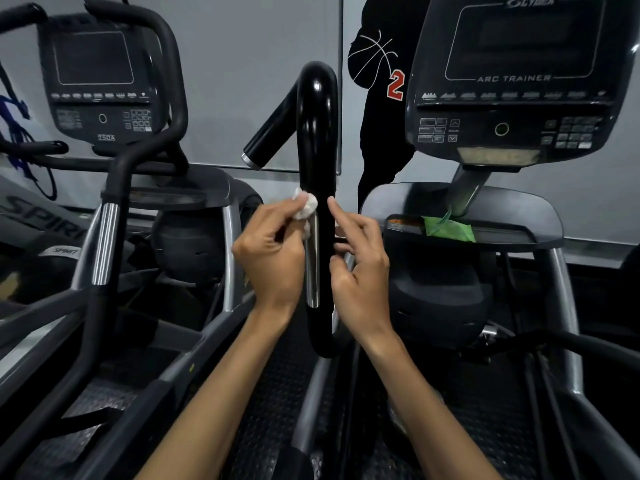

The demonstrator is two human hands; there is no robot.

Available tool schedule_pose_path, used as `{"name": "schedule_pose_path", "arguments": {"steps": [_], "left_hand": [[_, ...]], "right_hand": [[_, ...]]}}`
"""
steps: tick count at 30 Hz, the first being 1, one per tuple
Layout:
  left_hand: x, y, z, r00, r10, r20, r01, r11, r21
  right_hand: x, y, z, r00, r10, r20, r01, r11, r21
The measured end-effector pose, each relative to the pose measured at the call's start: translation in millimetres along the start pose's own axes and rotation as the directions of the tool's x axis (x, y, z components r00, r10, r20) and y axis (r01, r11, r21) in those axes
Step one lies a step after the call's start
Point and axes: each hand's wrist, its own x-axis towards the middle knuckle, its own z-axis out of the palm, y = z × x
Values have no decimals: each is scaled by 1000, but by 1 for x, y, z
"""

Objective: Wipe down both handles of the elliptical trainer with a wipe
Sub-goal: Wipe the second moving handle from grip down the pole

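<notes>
She stands between two machines with the glossy black handle [317,133] rising dead centre, its hooked top up at twelve o'clock. Her left hand [273,252] has its fingers curled round a crumpled white wipe [306,206], pressing the wad against the handle's nine o'clock side, just where the chrome strip [312,265] begins. Her right hand [358,261] sits at the three o'clock side with the forefinger out straight and the rest loosely bent, holding nothing; whether the lower fingers touch the tube I cannot tell.

The wipe is balled small, so I reckon it could skip the far side of the tube and the bend overhead unless she turns it round. A wet glossy surface may also let the wad slide from her fingers and drop to the ribbed footplate [270,393] at six o'clock. The green packet [450,230] on the console shelf [512,209] at three o'clock sits near the edge; a stray elbow could knock it off
</notes>
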Motion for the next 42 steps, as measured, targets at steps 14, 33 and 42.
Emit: {"name": "schedule_pose_path", "arguments": {"steps": [14,33,42], "left_hand": [[-33,-3,-7,944,295,151,-321,928,192],[-21,-6,-9,983,166,78,-178,970,167],[11,-4,-3,961,-241,133,242,970,14]], "right_hand": [[-1,-3,-3,1000,10,17,-10,1000,14],[-1,-2,-1,999,36,27,-37,998,52],[-2,-2,4,998,54,-21,-52,996,73]]}}
